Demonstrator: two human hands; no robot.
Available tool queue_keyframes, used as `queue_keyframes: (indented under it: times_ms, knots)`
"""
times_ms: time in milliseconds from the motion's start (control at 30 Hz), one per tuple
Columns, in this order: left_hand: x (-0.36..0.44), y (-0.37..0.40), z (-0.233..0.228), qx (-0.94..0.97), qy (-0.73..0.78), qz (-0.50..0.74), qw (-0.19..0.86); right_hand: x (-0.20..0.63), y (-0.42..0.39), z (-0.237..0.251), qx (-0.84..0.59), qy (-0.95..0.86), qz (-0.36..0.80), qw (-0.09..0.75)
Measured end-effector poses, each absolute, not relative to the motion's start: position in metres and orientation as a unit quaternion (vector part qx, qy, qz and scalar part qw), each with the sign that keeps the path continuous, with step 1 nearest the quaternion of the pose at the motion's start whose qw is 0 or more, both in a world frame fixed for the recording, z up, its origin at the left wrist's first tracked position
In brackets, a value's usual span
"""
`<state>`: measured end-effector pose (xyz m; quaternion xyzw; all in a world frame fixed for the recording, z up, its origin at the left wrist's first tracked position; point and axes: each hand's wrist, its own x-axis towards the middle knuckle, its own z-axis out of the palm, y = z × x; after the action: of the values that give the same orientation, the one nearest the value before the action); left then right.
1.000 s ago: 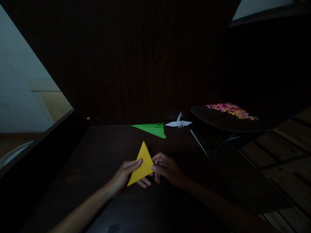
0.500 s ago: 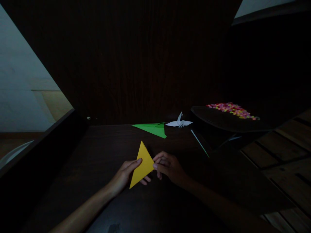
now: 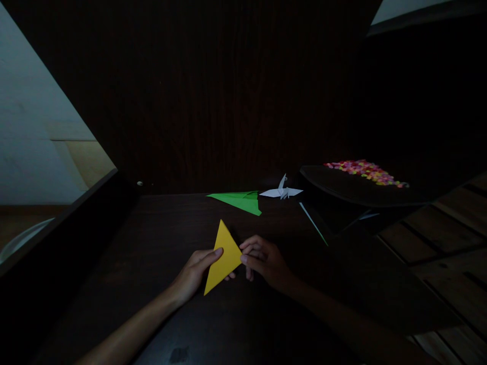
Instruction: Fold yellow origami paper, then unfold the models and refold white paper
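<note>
A yellow paper folded into a triangle (image 3: 223, 256) stands tilted over the dark table (image 3: 160, 238), its tip pointing away from me. My left hand (image 3: 194, 274) grips its left edge, thumb on the front and fingers behind. My right hand (image 3: 264, 261) pinches its right corner between thumb and fingers. Both hands hold the paper just above the tabletop.
Farther back lie a green folded paper plane (image 3: 239, 201) and a white paper crane (image 3: 282, 191). A dark tray (image 3: 342, 187) with several small coloured pieces (image 3: 365, 171) sits at the right. A thin strip (image 3: 312, 223) lies near it. Wooden floor shows at right.
The yellow triangle has turned slightly, its lower corner shifting right and its face narrowing. Both hands stay on it, almost where they were.
</note>
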<state>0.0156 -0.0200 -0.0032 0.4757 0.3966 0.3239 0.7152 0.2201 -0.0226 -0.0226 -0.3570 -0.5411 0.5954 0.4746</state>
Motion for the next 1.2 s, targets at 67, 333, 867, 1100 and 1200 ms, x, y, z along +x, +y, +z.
queue_keyframes:
  times_ms: [67,333,867,1100,1200]
  knots:
    - [0.016,-0.021,0.0,0.476,0.405,0.322,0.711,0.22,-0.023,-0.023,-0.36,-0.54,0.592,0.478]
    - [0.009,-0.022,-0.014,0.438,0.46,0.336,0.695,0.22,-0.025,-0.023,-0.363,-0.549,0.59,0.468]
    - [0.0,-0.02,-0.029,0.477,0.492,0.375,0.624,0.221,-0.026,-0.023,-0.374,-0.553,0.579,0.469]
    - [0.004,-0.022,-0.017,0.508,0.482,0.344,0.626,0.221,-0.026,-0.022,-0.372,-0.56,0.579,0.461]
    - [0.009,-0.023,-0.005,0.548,0.461,0.322,0.619,0.221,-0.025,-0.022,-0.374,-0.56,0.568,0.473]
